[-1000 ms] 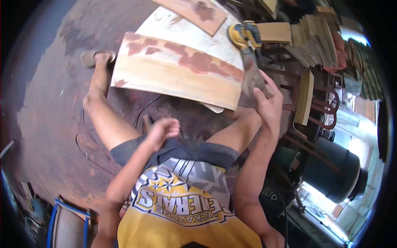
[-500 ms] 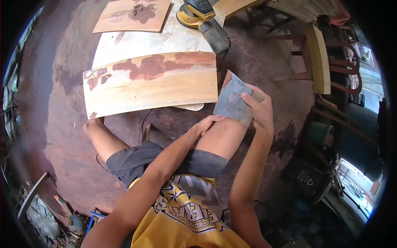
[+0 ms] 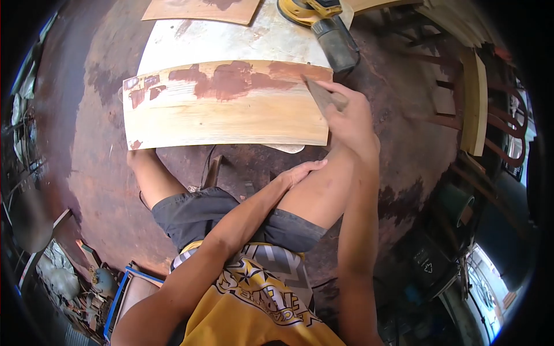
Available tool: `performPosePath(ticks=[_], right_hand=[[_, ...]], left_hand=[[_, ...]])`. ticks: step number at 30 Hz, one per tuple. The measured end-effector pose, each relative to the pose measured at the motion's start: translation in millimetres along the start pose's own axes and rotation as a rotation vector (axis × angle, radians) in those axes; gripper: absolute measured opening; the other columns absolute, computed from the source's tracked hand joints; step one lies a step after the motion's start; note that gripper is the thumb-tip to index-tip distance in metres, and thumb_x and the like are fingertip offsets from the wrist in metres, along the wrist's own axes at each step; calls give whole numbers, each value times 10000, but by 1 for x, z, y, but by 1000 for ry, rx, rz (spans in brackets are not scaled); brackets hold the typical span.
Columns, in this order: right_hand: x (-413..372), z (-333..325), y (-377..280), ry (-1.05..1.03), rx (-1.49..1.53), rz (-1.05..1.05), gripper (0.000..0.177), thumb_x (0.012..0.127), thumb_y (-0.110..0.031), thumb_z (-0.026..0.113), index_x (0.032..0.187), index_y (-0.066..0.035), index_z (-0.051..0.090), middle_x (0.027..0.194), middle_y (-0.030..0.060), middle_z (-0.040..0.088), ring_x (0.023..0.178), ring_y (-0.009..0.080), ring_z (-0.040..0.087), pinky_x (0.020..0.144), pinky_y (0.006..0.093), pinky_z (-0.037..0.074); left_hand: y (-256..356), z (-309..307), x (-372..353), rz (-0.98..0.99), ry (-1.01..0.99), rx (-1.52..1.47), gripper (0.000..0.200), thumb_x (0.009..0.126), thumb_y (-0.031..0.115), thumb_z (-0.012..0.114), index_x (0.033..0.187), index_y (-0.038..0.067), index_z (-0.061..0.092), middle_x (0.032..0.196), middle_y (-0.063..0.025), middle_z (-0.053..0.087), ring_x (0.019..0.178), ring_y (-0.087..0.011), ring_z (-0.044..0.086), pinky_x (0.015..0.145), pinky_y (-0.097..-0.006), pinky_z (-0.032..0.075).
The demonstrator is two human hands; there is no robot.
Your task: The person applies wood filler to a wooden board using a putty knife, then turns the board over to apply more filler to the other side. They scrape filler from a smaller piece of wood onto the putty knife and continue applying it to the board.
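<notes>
My right hand (image 3: 353,118) is closed around a wide putty knife (image 3: 319,99), its blade seen nearly edge-on. The blade's tip is at the right end of a pale wooden board (image 3: 231,118), over a reddish-brown filler patch (image 3: 291,70); whether it touches cannot be made out. More filler (image 3: 228,81) is smeared in patches along the board's far edge and left corner. My left hand (image 3: 303,171) lies on my right thigh with its fingers stretched out, holding nothing.
The board lies on a white worktop (image 3: 231,41). Beyond it are a second board (image 3: 208,10) and a yellow-black sander (image 3: 323,29) with a dust canister. Wooden chair parts (image 3: 474,104) stand at right. A blue-edged frame (image 3: 124,294) lies at lower left.
My right hand has carried the putty knife from above my thigh up to the board's right end, turning the blade edge-on. My left hand stays on my thigh. The view has shifted slightly.
</notes>
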State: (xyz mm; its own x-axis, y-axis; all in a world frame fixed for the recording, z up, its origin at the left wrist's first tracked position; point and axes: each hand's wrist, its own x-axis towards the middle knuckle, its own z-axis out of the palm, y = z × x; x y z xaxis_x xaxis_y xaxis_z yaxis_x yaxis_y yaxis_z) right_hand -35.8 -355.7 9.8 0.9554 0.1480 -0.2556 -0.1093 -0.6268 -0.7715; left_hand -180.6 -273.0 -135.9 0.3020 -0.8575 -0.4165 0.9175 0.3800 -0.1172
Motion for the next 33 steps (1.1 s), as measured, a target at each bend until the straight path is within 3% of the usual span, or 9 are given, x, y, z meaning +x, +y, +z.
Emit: performPosePath(ticks=[1, 4, 7, 12, 15, 17, 20, 29, 33], right_hand=[[3, 6, -18, -22, -177, 33, 477, 730, 4, 542, 1147, -162, 704, 982, 202, 681, 880, 363, 667, 802, 385, 526], [13, 20, -33, -51, -457, -96, 461, 739, -10, 563, 1146, -171, 707, 1003, 172, 693, 922, 377, 654, 838, 432, 518], [27, 15, -40, -40, -586, 36, 471, 728, -4, 587, 1150, -174, 706, 999, 133, 706, 937, 359, 659, 852, 440, 514], [45, 25, -21, -81, -604, 6, 478, 725, 4, 575, 1155, -163, 701, 1084, 94, 700, 995, 332, 650, 862, 425, 512], [35, 40, -27, -208, -611, 39, 509, 736, 6, 552, 1196, -173, 678, 1148, 94, 680, 1049, 330, 633, 880, 423, 502], [23, 52, -4, -173, -651, -109, 513, 762, 8, 538, 1230, -165, 658, 1214, 96, 654, 1086, 347, 616, 912, 427, 489], [7, 56, -8, -197, -617, -55, 489, 778, 11, 531, 1224, -143, 659, 1237, 100, 643, 1097, 351, 608, 919, 436, 489], [44, 45, -29, -306, -657, 146, 497, 805, 4, 515, 1250, -169, 652, 1209, 157, 644, 1122, 358, 595, 934, 419, 483], [33, 48, -22, -320, -665, 11, 552, 723, -11, 552, 1221, -210, 680, 1087, 177, 684, 1030, 354, 645, 899, 435, 499]], left_hand=[[-3, -11, 10, 46, -12, 36, 520, 899, 403, 679, 1221, 3, 597, 1074, -120, 676, 956, -196, 661, 854, -347, 551], [-12, -43, 30, 157, 22, 159, 529, 903, 397, 677, 1242, 1, 589, 1089, -112, 674, 992, -191, 651, 871, -339, 546], [-15, -52, 36, 336, 3, 241, 539, 907, 390, 674, 1264, -2, 581, 1105, -105, 672, 1028, -186, 642, 888, -332, 541], [0, -26, 20, 22, -22, -19, 516, 905, 390, 672, 1261, 26, 584, 1164, -73, 644, 1054, -178, 610, 968, -306, 476], [-12, -44, 39, 126, 196, 363, 576, 923, 409, 645, 1297, -19, 548, 1215, -142, 625, 1115, -222, 606, 1019, -346, 457], [-9, -37, 36, 226, 13, 174, 584, 935, 420, 623, 1303, -26, 542, 1250, -138, 611, 1144, -226, 594, 1021, -357, 454], [5, -28, 24, 239, -168, 51, 591, 944, 424, 609, 1323, -21, 528, 1284, -131, 596, 1162, -213, 582, 1015, -350, 454], [0, -43, 12, 28, 60, 244, 600, 921, 418, 650, 1319, -14, 526, 1262, -134, 605, 1071, -197, 634, 919, -354, 532], [11, -29, 23, 151, -180, 97, 543, 914, 391, 667, 1265, -9, 557, 1214, -124, 622, 1071, -205, 644, 892, -357, 549]])
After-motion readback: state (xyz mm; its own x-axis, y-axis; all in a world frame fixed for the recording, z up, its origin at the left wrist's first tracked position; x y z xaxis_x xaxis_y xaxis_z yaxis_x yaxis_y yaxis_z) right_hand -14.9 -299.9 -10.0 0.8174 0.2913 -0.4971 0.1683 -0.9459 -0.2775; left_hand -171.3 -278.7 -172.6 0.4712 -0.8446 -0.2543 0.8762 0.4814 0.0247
